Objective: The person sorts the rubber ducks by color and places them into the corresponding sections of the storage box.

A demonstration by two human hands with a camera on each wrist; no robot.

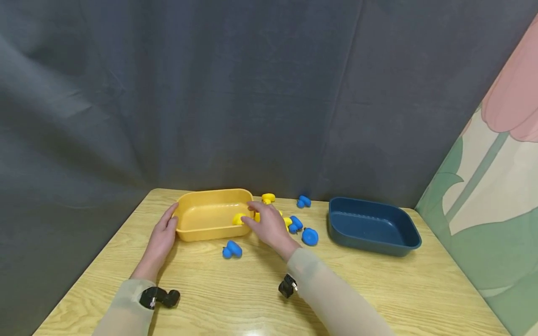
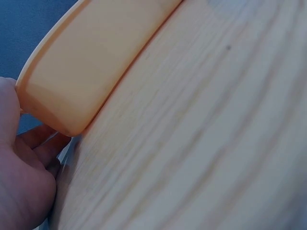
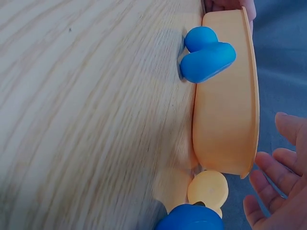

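Observation:
My left hand [image 1: 164, 231] holds the left end of a yellow plastic bin [image 1: 214, 233], its fingers against the outside of the end wall in the left wrist view. Over the bin's right rim reaches my right hand [image 1: 271, 226]. Its fingers are spread, with nothing between them in the right wrist view. A small yellow toy duck [image 1: 238, 219] lies in the bin, just by the right thumb. Close to the right hand are more yellow ducks [image 1: 287, 221], partly hidden by it, and a blue toy duck [image 1: 295, 224]. Another blue duck [image 3: 208, 55] lies before the bin's near wall.
On the right of the wooden table [image 1: 235, 298] stands a dark blue bin [image 1: 365, 245]. Another blue duck [image 1: 310, 236] lies between the bins. Near the back edge are a yellow duck [image 1: 268, 198] and a blue duck [image 1: 304, 201]. A grey curtain [image 1: 252, 93] hangs behind.

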